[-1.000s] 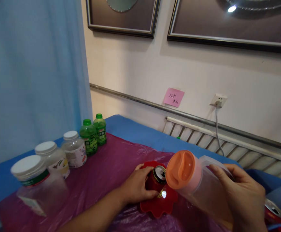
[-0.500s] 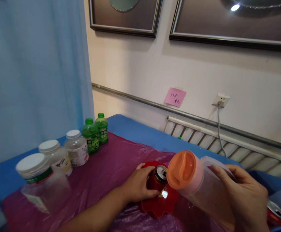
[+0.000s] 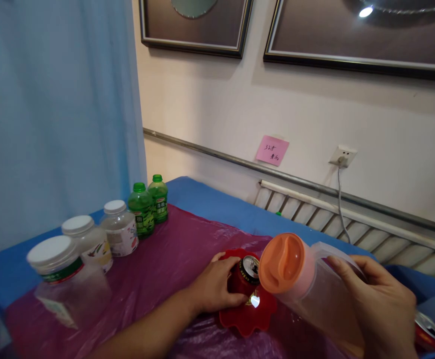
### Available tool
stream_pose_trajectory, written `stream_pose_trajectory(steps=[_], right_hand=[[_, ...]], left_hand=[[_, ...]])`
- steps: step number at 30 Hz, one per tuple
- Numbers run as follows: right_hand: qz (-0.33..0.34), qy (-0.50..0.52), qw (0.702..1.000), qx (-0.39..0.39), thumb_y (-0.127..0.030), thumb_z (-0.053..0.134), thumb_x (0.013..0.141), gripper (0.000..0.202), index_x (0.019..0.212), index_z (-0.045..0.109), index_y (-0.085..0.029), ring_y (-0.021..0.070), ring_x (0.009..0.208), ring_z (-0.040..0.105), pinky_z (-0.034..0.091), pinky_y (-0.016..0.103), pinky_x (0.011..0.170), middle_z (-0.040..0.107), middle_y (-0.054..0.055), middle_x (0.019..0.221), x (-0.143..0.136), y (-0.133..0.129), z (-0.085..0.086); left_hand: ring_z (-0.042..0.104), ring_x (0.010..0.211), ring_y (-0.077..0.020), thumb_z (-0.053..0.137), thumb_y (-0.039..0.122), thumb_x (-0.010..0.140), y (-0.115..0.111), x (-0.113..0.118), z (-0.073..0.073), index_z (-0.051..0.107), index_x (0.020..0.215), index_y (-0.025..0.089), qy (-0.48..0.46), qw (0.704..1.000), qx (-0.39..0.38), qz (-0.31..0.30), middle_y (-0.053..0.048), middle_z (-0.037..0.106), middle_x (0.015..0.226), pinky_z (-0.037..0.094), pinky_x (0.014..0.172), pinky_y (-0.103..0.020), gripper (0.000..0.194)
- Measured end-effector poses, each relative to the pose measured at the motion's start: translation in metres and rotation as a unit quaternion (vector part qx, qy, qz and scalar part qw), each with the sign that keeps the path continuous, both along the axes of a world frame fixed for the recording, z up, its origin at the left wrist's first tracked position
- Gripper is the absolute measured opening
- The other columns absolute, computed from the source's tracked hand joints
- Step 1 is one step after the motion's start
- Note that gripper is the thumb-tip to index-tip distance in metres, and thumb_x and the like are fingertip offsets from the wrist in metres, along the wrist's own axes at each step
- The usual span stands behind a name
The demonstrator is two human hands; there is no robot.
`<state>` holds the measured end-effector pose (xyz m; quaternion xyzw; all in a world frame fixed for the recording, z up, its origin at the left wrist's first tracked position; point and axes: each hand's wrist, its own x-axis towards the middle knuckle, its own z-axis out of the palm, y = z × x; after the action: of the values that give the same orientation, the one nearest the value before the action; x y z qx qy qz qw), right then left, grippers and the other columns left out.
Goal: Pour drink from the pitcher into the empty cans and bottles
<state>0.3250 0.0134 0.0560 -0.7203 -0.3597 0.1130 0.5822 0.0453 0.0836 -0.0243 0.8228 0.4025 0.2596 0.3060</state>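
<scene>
My left hand [image 3: 217,285] is closed around a red drink can [image 3: 244,280] whose top is opened. Beneath the can lies a red scalloped dish [image 3: 245,321]. My right hand [image 3: 380,294] grips the handle of a translucent pitcher [image 3: 326,304] with an orange lid [image 3: 282,263]. The pitcher is tilted to the left, and its lid is right beside the can's rim. I cannot make out any liquid passing between them.
A purple plastic sheet [image 3: 187,239] covers part of the blue surface [image 3: 202,197]. White-lidded clear jars [image 3: 118,229] and two green bottles [image 3: 141,212] line its left side. Another red can [image 3: 429,331] stands at the far right. A radiator [image 3: 307,214] runs along the wall.
Both hands, the can and the pitcher hold almost the same position. Only a very slight shift of the whole view shows.
</scene>
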Motion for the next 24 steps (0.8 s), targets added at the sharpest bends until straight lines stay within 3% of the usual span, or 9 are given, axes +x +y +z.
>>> stream_pose_trajectory(steps=[24], right_hand=[[0.001, -0.056, 0.998, -0.006, -0.067, 0.081, 0.062, 0.052, 0.082, 0.078, -0.019, 0.0190, 0.063, 0.060, 0.044, 0.023, 0.050, 0.069, 0.000, 0.068, 0.012, 0.001, -0.014]], left_hand=[[0.065, 0.118, -0.0318, 0.086, 0.035, 0.066, 0.001, 0.000, -0.002, 0.062, 0.129, 0.027, -0.004, 1.000, -0.007, -0.003, -0.004, 0.073, 0.124, 0.021, 0.122, -0.053, 0.068]])
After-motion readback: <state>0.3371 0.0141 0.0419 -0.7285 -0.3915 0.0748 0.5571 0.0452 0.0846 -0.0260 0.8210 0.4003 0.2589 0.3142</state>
